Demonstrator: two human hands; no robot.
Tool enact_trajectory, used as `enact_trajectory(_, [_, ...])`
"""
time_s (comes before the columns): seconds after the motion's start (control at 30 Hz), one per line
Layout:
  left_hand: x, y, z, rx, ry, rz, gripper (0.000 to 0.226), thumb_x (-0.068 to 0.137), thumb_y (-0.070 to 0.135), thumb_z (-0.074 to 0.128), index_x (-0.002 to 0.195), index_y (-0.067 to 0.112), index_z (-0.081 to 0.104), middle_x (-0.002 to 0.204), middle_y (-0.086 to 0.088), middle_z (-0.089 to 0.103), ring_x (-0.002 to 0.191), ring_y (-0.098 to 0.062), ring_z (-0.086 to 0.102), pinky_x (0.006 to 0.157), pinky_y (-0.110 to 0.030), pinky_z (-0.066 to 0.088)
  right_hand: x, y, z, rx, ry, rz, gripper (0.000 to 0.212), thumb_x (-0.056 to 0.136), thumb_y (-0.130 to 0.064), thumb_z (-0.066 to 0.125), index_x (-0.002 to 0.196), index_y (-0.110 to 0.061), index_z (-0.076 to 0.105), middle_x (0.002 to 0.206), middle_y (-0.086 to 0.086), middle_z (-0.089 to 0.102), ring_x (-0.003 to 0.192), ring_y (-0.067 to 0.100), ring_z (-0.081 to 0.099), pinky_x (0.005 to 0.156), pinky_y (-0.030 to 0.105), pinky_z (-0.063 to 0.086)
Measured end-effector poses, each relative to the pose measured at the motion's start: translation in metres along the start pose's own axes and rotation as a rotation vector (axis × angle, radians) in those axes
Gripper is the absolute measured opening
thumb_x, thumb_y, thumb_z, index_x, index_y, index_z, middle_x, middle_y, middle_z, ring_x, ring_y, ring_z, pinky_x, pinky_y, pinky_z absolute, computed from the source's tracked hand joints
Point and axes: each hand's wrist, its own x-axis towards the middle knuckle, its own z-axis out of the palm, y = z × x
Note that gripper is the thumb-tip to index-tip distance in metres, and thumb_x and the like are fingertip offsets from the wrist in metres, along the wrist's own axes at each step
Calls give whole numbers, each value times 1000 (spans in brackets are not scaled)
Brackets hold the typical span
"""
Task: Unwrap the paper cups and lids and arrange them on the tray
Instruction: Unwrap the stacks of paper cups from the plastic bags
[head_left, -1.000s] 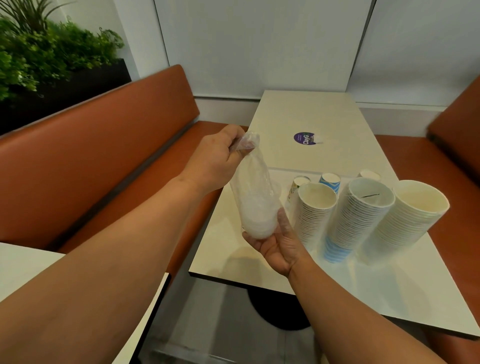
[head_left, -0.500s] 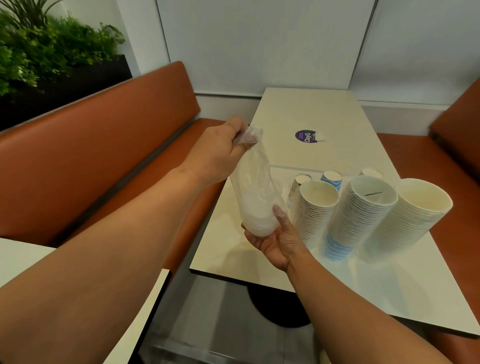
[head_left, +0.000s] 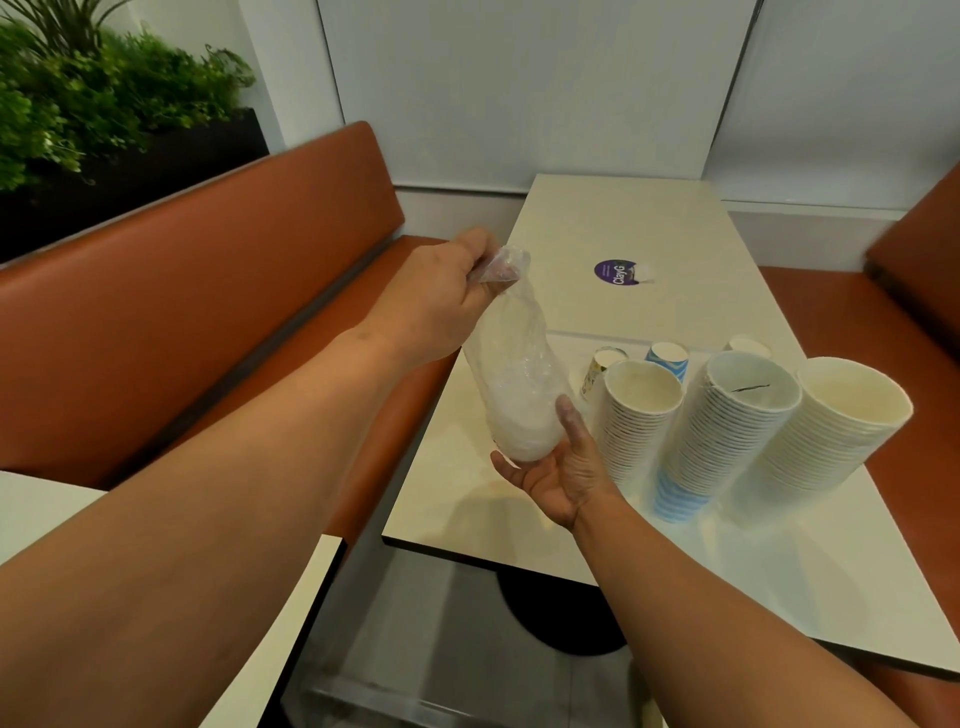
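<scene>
Desk (head_left: 623, 223): pale top, carries all stock. No tray edge can be made out w/ certainty; a faint line crosses the top behind the cups and may be a tray rim.

Cup stacks, three, unwrapped, leaning toward the camera at the near right of the desk:
- right stack (head_left: 826, 431), plain white, widest mouth.
- middle stack (head_left: 727, 436), blue-printed cups at its base.
- left stack (head_left: 636, 415), narrowest.
Nested paper: light, rims crush easily. Judged best taken low around the body w/ a full palm, not by the top rim; tall stacks will likely buckle if lifted by one end.

Small cups (head_left: 667, 356): several singles behind the stacks, approx. three visible.

Lid sleeve (head_left: 519, 395): clear plastic wrap, held in the air over the near left desk edge, just beside the left stack. White lids sit bunched in the lower part; upper part is slack film twisted to a neck. Film is thin, slippery, soft; contents light and loose. Judged: hold the neck to control it, support the bottom so lids do not spill on opening.

Hands:
- left hand (head_left: 441, 306): closed, pinching the twisted neck.
- right hand (head_left: 561, 467): palm up, fingers loosely cupping the sleeve bottom.
</scene>
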Motion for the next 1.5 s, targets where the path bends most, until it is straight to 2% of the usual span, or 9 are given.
enact_trajectory(0.17, [-1,7,2,12,-15,62,26,98,39,52,106,15,58,88,1,63,78,-15,58,66,-30,50,1,-3,4,-8,16,-10,104,27,-44,98,121,-24,60,129,11,63,112,36,63,74,47,58])
enact_trajectory(0.43, [3,6,-6,66,19,62,22,99,33,51,100,12,56,83,-8,64,71,-25,58,63,-43,49,-1,-3,7,-23,62,-13,48,68,-17,71,114,-16,58,120,15,63,103,33,63,70,41,60])
enact_trajectory(0.6, [-2,-22,-12,62,114,-54,14,99,19,44,103,11,56,86,-11,66,71,-29,60,63,-47,49,0,-1,2,-78,204,37,17,87,-9,63,104,-11,58,111,14,62,96,32,62,82,46,56])
enact_trajectory(0.77, [-12,-56,-13,70,43,-204,24,97,16,46,107,16,66,86,-4,67,66,-15,57,59,-28,46,7,10,-5,-240,433,80,34,80,-14,72,110,-15,55,121,14,56,106,34,58,74,44,57])
enact_trajectory(0.83, [-15,-68,-12,171,-58,-236,24,94,16,48,100,15,71,88,-3,69,74,-17,61,67,-32,54,9,15,-9,-315,513,82,50,78,-19,75,123,-16,51,125,12,53,106,31,56,76,42,56])
enact_trajectory(0.97, [-21,-78,12,415,-400,-209,21,84,23,52,87,23,72,81,5,68,79,-19,65,71,-38,59,17,23,-14,-449,542,37,52,83,-21,72,129,-15,48,112,5,50,91,24,52,87,44,56])
enact_trajectory(1.1, [-42,-85,67,415,-673,-119,51,83,50,63,131,35,53,119,6,57,104,-18,58,87,-36,53,27,26,-12,-581,593,-5,57,80,-29,73,129,-14,48,122,7,54,97,26,57,79,41,57])
enact_trajectory(1.27, [-70,-100,125,336,-663,-69,68,88,58,60,147,42,30,150,1,37,122,-23,54,93,-36,48,33,26,-10,-718,709,12,77,65,-51,71,128,-15,47,121,8,59,101,30,61,80,40,55])
enact_trajectory(1.5, [-64,-97,142,284,-599,-18,58,89,55,58,142,41,39,142,-1,43,109,-23,60,87,-37,52,27,34,-5,-1081,769,-33,90,67,-72,32,132,-14,56,134,14,53,127,33,46,107,47,41])
